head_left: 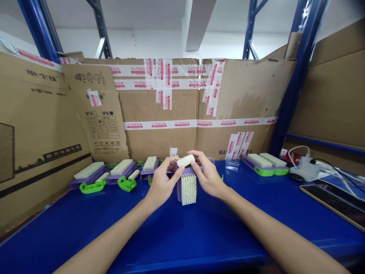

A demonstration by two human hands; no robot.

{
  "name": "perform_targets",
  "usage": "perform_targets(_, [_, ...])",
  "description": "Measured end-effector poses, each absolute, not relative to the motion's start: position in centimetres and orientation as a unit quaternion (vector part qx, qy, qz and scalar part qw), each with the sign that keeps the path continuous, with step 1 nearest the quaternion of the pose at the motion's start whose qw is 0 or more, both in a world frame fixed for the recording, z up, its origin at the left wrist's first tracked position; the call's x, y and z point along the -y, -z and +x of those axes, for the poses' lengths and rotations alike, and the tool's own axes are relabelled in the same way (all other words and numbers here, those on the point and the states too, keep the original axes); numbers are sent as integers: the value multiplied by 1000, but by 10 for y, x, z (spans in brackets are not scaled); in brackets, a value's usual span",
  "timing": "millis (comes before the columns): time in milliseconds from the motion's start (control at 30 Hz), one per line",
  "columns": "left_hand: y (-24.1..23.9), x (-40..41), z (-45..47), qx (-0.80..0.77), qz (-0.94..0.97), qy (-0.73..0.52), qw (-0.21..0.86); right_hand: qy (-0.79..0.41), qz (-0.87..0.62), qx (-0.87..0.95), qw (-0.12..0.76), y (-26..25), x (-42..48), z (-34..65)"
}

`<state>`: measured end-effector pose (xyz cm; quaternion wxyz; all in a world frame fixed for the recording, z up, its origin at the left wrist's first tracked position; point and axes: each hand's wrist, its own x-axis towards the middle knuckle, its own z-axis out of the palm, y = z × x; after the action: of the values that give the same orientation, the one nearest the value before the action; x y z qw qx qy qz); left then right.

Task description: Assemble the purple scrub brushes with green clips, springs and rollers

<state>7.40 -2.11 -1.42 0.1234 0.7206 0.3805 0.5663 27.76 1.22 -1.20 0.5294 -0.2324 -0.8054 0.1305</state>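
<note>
Between the fingertips of both my hands is a small white roller (185, 161), tilted slightly up to the right. My left hand (163, 183) pinches its left end, and my right hand (208, 176) grips the right end with thumb and bent fingers. Just below and behind the roller is a brush head (189, 189) with cream bristles and a purple base, its bristles facing me. My fingers partly cover its upper part, and I cannot tell whether the roller touches it.
Along the back left lie purple brush heads (122, 166) with green handle pieces (127, 184) and white rollers (134, 175). Two more brushes (264, 164) sit back right, near chargers (308, 169) and a phone (333, 203). Cardboard (159, 140) walls the blue table (182, 236).
</note>
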Motion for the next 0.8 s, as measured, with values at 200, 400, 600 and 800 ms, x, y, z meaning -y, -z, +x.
perform_targets(200, [16, 18, 73, -387, 714, -570, 129, -164, -243, 796, 530, 9, -10, 277])
perform_targets(400, [17, 18, 73, -376, 717, -571, 136, -153, -241, 796, 534, 9, -10, 277])
perform_targets(600, [16, 19, 74, -375, 718, -569, 141, -142, -242, 794, 539, 8, -10, 276])
perform_targets(800, [17, 20, 74, -373, 718, -568, 147, -127, -237, 801, 535, 9, -12, 277])
